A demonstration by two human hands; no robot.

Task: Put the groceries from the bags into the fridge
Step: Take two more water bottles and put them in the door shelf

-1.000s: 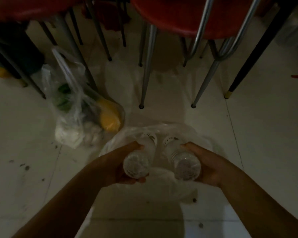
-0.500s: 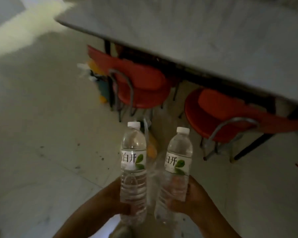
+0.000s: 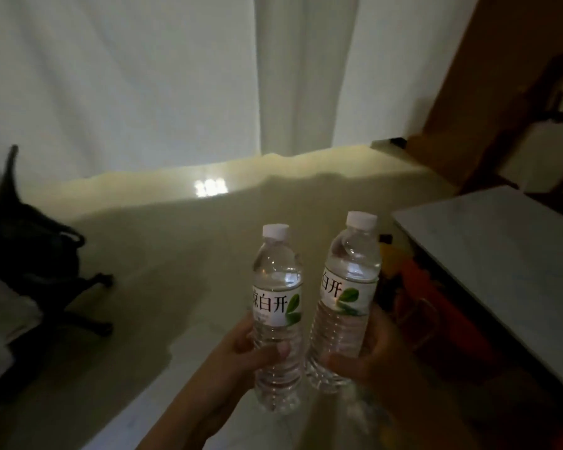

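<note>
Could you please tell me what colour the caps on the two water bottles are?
Both caps are white, on the left bottle and the right bottle, in the head view.

Gripping two clear, ribbed plastic bottles: left bottle (image 3: pixel 277 323) and right bottle (image 3: pixel 345 306), each wearing a glossy paper-like label and matt white cap. Showing beyond the grip: pale cloth curtain (image 3: pixel 137 79) (softly folded), smooth shiny floor (image 3: pixel 182 254).
</note>
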